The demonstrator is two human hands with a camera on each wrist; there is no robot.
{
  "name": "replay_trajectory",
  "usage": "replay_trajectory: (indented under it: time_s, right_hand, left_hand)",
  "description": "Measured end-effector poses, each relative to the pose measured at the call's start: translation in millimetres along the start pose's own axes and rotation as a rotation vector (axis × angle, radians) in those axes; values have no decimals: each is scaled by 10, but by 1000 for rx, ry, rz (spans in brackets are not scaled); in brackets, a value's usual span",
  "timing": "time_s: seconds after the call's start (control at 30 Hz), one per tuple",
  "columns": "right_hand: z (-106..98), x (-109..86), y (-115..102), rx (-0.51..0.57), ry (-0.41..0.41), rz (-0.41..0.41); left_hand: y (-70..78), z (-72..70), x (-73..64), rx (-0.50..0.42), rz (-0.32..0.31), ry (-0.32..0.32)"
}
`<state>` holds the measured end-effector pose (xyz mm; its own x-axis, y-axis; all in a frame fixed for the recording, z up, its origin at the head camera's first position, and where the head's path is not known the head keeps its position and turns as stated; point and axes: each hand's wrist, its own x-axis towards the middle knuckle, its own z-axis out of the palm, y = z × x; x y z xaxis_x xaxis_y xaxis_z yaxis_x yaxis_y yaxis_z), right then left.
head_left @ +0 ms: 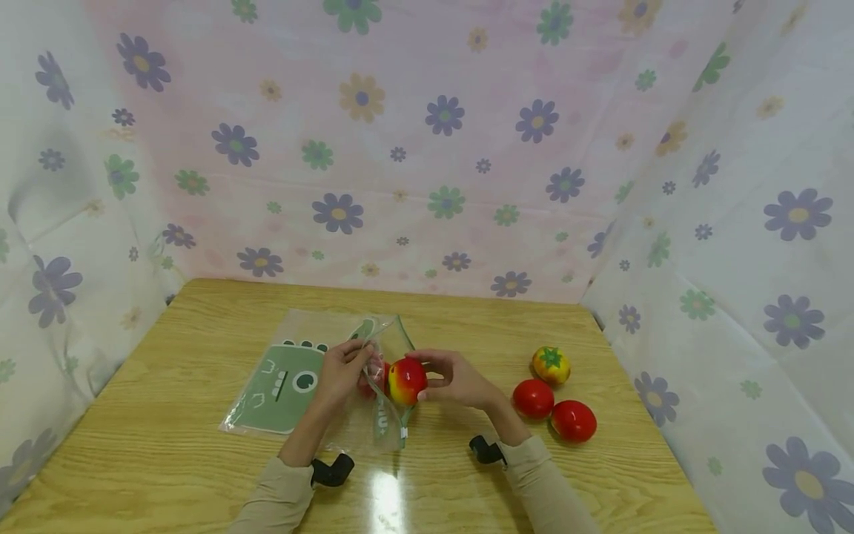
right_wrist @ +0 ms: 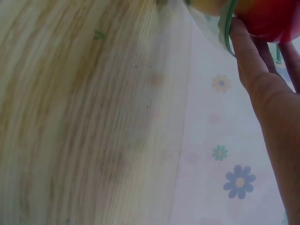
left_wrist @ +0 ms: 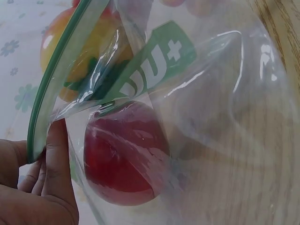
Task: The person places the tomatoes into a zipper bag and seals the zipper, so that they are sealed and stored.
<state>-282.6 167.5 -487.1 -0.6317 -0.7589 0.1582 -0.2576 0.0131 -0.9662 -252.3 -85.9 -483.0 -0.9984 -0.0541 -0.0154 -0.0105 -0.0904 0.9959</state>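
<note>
A clear zip bag [head_left: 256, 386] with a green monster print lies on the table, its zip-edged mouth toward the right. My left hand [head_left: 342, 374] pinches the edge of that mouth. Inside the bag is a red tomato-like fruit [left_wrist: 126, 154], seen through the plastic in the left wrist view. My right hand [head_left: 457, 378] grips a red-and-yellow toy fruit [head_left: 408, 380] at the bag's mouth. In the right wrist view the fingers [right_wrist: 246, 49] lie against this fruit, beside the green zip strip [right_wrist: 226, 28].
To the right on the wooden table [head_left: 454, 489] lie a yellow-and-red fruit with a green leafy top [head_left: 551, 366] and two red fruits, one nearer the middle [head_left: 533, 399] and one farther right [head_left: 574, 421]. A flowered cloth [head_left: 414, 148] rises behind the table and along both sides.
</note>
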Motion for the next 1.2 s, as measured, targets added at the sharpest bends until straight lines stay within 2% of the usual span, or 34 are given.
replay_trajectory:
  time_s: [0.4, 0.67, 0.77, 0.93, 1.1, 1.2]
  right_hand:
    - [95, 45, 16, -88, -3, 121]
    - [164, 75, -6, -162, 95, 179]
    - [198, 88, -22, -201, 115, 183]
    - [259, 128, -45, -285, 149, 177]
    - [316, 185, -43, -354, 215, 184]
    - [342, 207, -46, -380, 235, 197]
  left_hand:
    - [-26, -21, -4, -75, 14, -101]
    - [-37, -16, 3, -83, 40, -166]
    - [-19, -11, 0, -67, 50, -166]
    - [13, -1, 0, -42, 41, -131]
    - [31, 14, 5, -86, 18, -152]
    - [35, 15, 3, -80, 14, -146]
